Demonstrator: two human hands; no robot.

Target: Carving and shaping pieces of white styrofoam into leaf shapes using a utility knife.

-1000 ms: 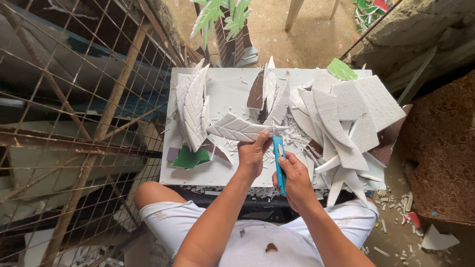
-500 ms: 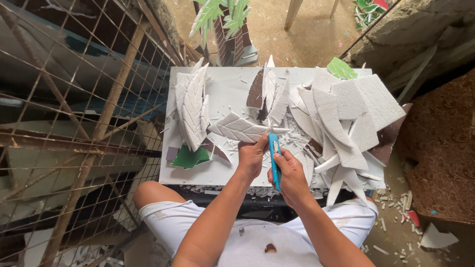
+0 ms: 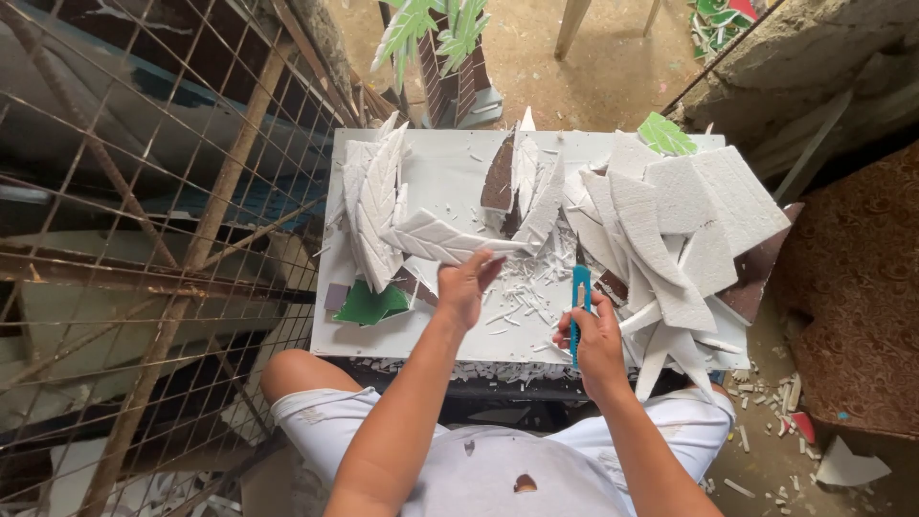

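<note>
My left hand (image 3: 468, 285) pinches the near end of a white foam leaf (image 3: 436, 239) with carved veins, which lies across the white board (image 3: 440, 177). My right hand (image 3: 595, 337) grips a blue utility knife (image 3: 580, 292), blade pointing away from me, a little to the right of the leaf and clear of it. Small white foam shavings (image 3: 522, 297) are scattered on the board between my hands.
A stack of carved foam leaves (image 3: 373, 206) lies at the board's left, with a green piece (image 3: 369, 304) below it. Large white foam offcuts (image 3: 689, 220) pile up on the right. A rusty wire mesh frame (image 3: 144, 239) stands at my left. Foam scraps litter the floor (image 3: 766, 431).
My right hand has drawn the knife away from the leaf, to the right and toward me. My left hand still holds the leaf's near end.
</note>
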